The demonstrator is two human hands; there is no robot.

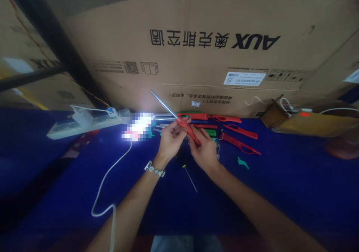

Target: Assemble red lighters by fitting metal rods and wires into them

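Head view: both hands share one red lighter (183,125), held tilted, its metal tube (162,103) pointing up and away beyond the left fingers. The left hand (171,139) grips the red body near the base of that tube; the right hand (204,149) has its fingers closed on the handle end. Whether every right fingertip presses on it cannot be told.

It should be light and stiff, the tube probably tipping the balance forward. The plastic looks smooth enough to slip under damp fingers, and its thin-walled handle may flex or crack if squeezed hard. The sound hold would be on the solid red part just behind the tube, with a lighter pinch at the handle.

To the right of the right fingers lie red handle pieces (241,145) and a green piece (242,163); nearer the wearer than the fingers is a screwdriver (191,179).
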